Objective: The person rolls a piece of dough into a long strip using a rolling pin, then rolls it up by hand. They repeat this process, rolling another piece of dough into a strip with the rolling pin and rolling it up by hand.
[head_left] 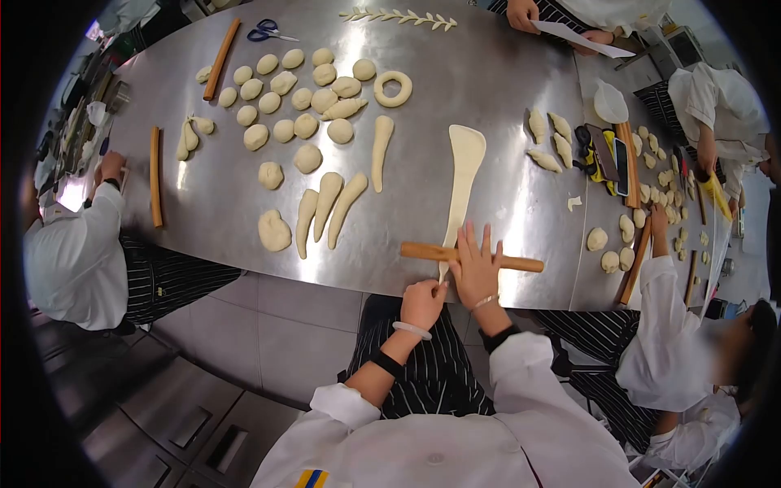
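A long strip of dough [464, 163] lies flattened on the steel table, wide at its far end and narrowing towards me. My left hand [423, 304] is closed on the thin near end of this strip at the table edge. Across the narrow part rests a wooden rolling pin [521, 263]. My right hand [477, 272] lies flat on the pin's middle, its fingers stretched out and apart. To the left of the strip are several tapered dough pieces [326, 203], and one more dough roll [381, 154] lies farther off.
Many dough balls [307, 159] and a dough ring [393, 89] lie left of centre, with scissors [271, 31] beyond. Shaped rolls [543, 159] and a phone [621, 167] are on the right. Several people in white coats stand around the steel table [521, 211].
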### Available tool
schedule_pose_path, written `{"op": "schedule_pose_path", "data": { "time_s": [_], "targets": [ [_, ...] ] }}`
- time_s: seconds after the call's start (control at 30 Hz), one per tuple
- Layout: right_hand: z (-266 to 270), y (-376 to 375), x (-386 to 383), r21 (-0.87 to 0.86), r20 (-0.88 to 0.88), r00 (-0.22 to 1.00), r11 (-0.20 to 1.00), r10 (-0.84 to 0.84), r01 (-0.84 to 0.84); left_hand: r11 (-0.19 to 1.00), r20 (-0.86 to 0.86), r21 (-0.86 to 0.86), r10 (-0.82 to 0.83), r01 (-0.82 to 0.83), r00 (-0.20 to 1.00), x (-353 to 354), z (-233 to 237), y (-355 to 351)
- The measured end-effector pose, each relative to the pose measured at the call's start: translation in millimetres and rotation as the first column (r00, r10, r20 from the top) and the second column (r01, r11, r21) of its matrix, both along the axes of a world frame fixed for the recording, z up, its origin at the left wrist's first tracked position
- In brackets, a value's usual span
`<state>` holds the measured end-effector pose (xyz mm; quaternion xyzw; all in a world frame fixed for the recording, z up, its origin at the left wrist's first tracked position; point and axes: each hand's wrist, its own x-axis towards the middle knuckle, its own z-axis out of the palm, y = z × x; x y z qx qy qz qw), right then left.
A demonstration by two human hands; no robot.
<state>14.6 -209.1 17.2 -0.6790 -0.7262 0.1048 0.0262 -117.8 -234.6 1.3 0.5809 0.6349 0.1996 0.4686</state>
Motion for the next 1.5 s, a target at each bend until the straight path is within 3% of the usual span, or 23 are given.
{"op": "schedule_pose_path", "data": {
  "time_s": [0.07, 0.13, 0.17, 0.2, 0.23, 0.4, 0.47, 0.5, 0.57, 0.63, 0.67, 0.7, 0.83, 0.9, 0.93, 1.0, 1.17, 1.27, 1.33, 1.37, 1.43, 1.47, 1.5],
  "targets": [
    [-8, -54, -2, -0.026, -0.067, 0.996, 0.998, 0.056, -0.058, 0.999, 0.013, 0.03, -0.027, 0.026, 1.0, -6, 9, -11],
    [-12, -85, -4, -0.044, -0.042, 0.996, 0.996, 0.073, -0.075, 0.957, -0.262, 0.121, -0.224, 0.263, 0.939, -18, 35, -21],
    [-10, -88, -6, -0.06, -0.016, 0.995, 0.994, 0.093, -0.094, 0.953, -0.267, 0.133, -0.231, 0.274, 0.936, -22, 36, -17],
    [-8, -87, -5, -0.047, -0.018, 0.996, 0.995, 0.084, -0.085, 0.854, -0.371, 0.386, -0.202, 0.348, 0.906, -25, 37, -13],
    [-7, -87, -3, -0.05, -0.019, 0.995, 0.993, 0.102, -0.103, 0.682, -0.46, 0.597, -0.141, 0.423, 0.877, -28, 37, -7],
    [9, -85, 29, -0.012, -0.069, 0.973, 0.975, 0.219, -0.22, 0.632, -0.556, 0.465, -0.335, 0.619, 0.76, -45, -7, 21],
    [13, -80, 51, 0.086, -0.12, 0.992, 0.996, -0.026, 0.037, 0.584, -0.589, 0.448, -0.377, 0.677, 0.715, -56, -4, 16],
    [10, -83, 60, 0.092, -0.131, 0.991, 0.994, -0.043, 0.055, 0.541, -0.617, 0.427, -0.411, 0.724, 0.671, -58, 7, 22],
    [-1, -85, 72, -0.065, -0.191, 0.977, 0.994, -0.094, 0.083, 0.503, -0.606, 0.448, -0.437, 0.739, 0.665, -47, 35, 59],
    [2, -64, 73, 0.036, -0.247, 0.961, 0.99, -0.124, 0.137, 0.474, -0.584, 0.495, -0.439, 0.728, 0.683, -23, 61, 110],
    [0, -48, 75, 0.057, -0.364, 0.912, 0.973, -0.188, 0.223, 0.454, -0.589, 0.521, -0.422, 0.723, 0.689, -8, 68, 140],
    [-2, -29, 78, 0.067, -0.477, 0.846, 0.95, -0.239, 0.306, 0.451, -0.605, 0.505, -0.423, 0.736, 0.674, 5, 72, 168],
    [0, 49, 86, 0.011, -0.574, 0.769, 0.937, -0.28, 0.35, 0.517, -0.598, 0.459, -0.422, 0.723, 0.681, 41, 65, 244],
    [-3, 74, 86, 0.087, -0.263, 0.936, 0.961, -0.232, 0.263, 0.524, -0.629, 0.361, -0.474, 0.771, 0.617, 51, 44, 263],
    [0, 79, 87, 0.074, -0.27, 0.932, 0.96, -0.241, 0.269, 0.532, -0.61, 0.372, -0.477, 0.761, 0.632, 59, 34, 267],
    [14, 89, 90, 0.174, -0.077, 0.975, 0.961, -0.207, 0.217, 0.564, -0.578, 0.384, -0.47, 0.731, 0.667, 79, 22, 276],
    [-1, 105, 139, 0.042, -0.188, 0.962, 0.977, -0.197, 0.208, 0.575, -0.63, 0.375, -0.418, 0.728, 0.655, 151, 20, 310],
    [-5, 107, 161, -0.059, -0.353, 0.914, 0.98, -0.199, 0.19, 0.59, -0.528, 0.513, -0.355, 0.623, 0.771, 162, 31, 327],
    [-4, 113, 163, -0.095, -0.46, 0.852, 0.967, -0.252, 0.235, 0.738, -0.205, 0.623, -0.167, 0.26, 0.964, 135, 41, 334],
    [1, 115, 162, -0.087, -0.493, 0.822, 0.956, -0.285, 0.28, 0.771, -0.274, 0.576, -0.129, 0.27, 0.953, 114, 44, 332],
    [12, 119, 158, -0.075, -0.529, 0.788, 0.942, -0.316, 0.328, 0.739, -0.468, 0.474, -0.25, 0.48, 0.848, 77, 31, 322],
    [20, 121, 155, -0.041, -0.451, 0.837, 0.944, -0.309, 0.327, 0.735, -0.47, 0.478, -0.249, 0.481, 0.847, 68, 24, 313],
    [26, 124, 150, -0.005, -0.368, 0.879, 0.946, -0.304, 0.325, 0.702, -0.485, 0.427, -0.354, 0.57, 0.799, 60, 19, 305]
  ]
}}
